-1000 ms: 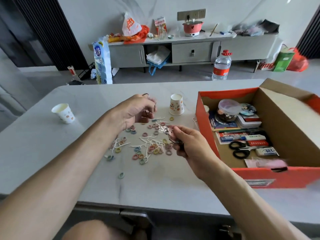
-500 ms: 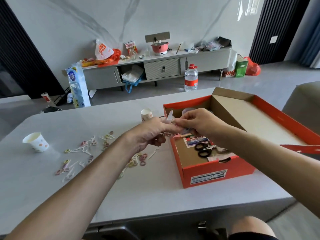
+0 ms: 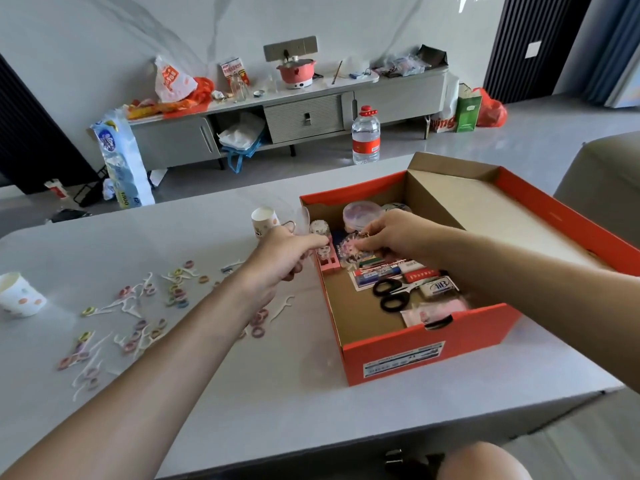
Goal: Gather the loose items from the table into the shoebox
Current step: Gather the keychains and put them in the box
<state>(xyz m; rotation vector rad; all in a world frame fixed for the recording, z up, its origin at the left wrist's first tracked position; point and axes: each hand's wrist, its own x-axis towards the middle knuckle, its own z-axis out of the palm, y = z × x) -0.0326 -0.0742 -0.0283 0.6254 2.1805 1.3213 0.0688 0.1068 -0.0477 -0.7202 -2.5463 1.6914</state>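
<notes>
Plainly, the right hand (image 3: 394, 233) pinches what looks like a small keyring (image 3: 369, 237) inside the shoebox (image 3: 426, 344). The left hand (image 3: 284, 258) curls just outside its wall, holding I cannot tell what. Released carelessly, the keyring could snag the scissors (image 3: 393, 292) on the near side of the grip. Hair rings (image 3: 258, 330) and floss picks (image 3: 282, 308) lie left of both hands. Only "ving" on a far bag (image 3: 443, 123) reads.

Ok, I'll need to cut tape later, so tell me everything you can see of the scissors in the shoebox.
The scissors have two black loop handles, plastic by the look, and short silvery blades that seem closed. They lie flat on the cardboard floor of the shoebox, toward its near end, handles to the left, blades pointing right. The tips reach a small white packet; whether they touch is unclear. The right hand works farther back, clear of them.
</notes>
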